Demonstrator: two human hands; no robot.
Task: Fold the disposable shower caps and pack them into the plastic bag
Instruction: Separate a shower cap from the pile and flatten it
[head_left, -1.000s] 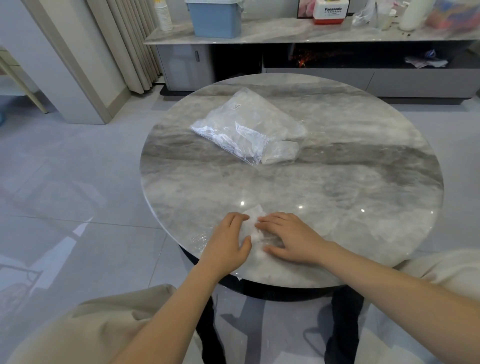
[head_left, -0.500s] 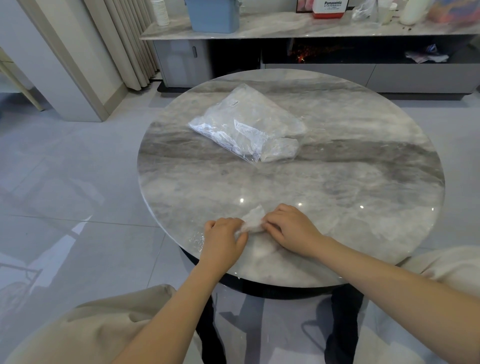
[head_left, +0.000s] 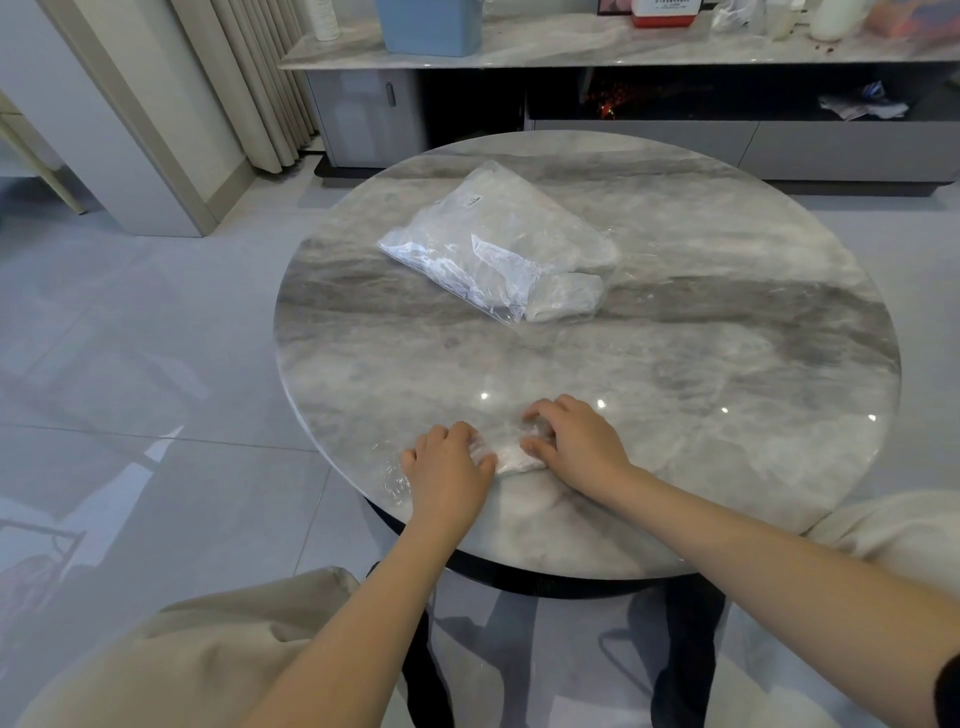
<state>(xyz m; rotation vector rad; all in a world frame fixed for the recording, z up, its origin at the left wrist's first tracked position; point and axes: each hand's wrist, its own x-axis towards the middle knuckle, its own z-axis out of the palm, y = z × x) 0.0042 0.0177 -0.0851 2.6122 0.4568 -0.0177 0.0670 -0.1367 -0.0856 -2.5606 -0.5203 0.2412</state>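
Observation:
A clear crumpled shower cap (head_left: 511, 460) lies folded small near the front edge of the round marble table (head_left: 727, 364). My left hand (head_left: 449, 467) holds its left part with curled fingers. My right hand (head_left: 579, 447) pinches its right end between thumb and bent fingers. Much of the cap is hidden under both hands; a loose clear edge (head_left: 397, 486) sticks out at the table rim. Farther back lies the clear plastic bag (head_left: 493, 239), stuffed with caps, and a folded cap (head_left: 566, 301) rests against its near right corner.
A low cabinet (head_left: 649, 47) with a blue bin (head_left: 428, 26), a box and bottles runs behind the table. Curtains (head_left: 254, 78) hang at the back left. Tiled floor (head_left: 156, 364) surrounds the table, and my knees in beige cloth sit below the rim.
The cap's raised end has been brought down flat onto the table. Both hands shifted slightly apart and lower onto it. The bag has not moved.

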